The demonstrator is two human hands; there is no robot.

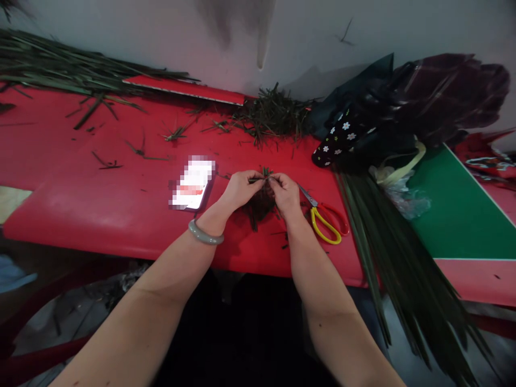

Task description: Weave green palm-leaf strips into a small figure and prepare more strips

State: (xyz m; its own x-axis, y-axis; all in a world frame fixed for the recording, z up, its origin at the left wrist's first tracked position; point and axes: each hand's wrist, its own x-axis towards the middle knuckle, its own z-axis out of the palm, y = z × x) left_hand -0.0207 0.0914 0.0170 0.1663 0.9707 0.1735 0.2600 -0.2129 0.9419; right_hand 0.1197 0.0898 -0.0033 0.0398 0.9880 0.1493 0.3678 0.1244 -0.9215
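Landmark: the phone point(194, 183), screen lit and blurred out, lying on the red surface point(100, 209).
Left hand: my left hand point(244, 188) is just right of the phone, thumb and fingers pinched on the green leaf strips point(265, 172); grey bangle point(206, 233) on that wrist, just below the phone.
Right hand: my right hand point(284, 192), farther right of the phone, also pinches the strips; fingertips of both hands nearly meet.
Leaf strips: right of the phone, held between my hands above a dark clump point(262, 207); its exact make-up cannot be told.
Scissors: the scissors point(325, 219), one handle loop red, one yellow, lie well right of the phone, blades pointing towards it.
Clippings: a heap of leaf clippings point(276, 113) beyond the phone and to its right.
Long leaves: one bundle of long leaves point(80, 62) beyond the phone, to its left; a second sheaf point(395, 252) well to its right, tips hanging past the surface edge.
Bag: dark plastic bag point(455, 97), far right of the phone and beyond it.
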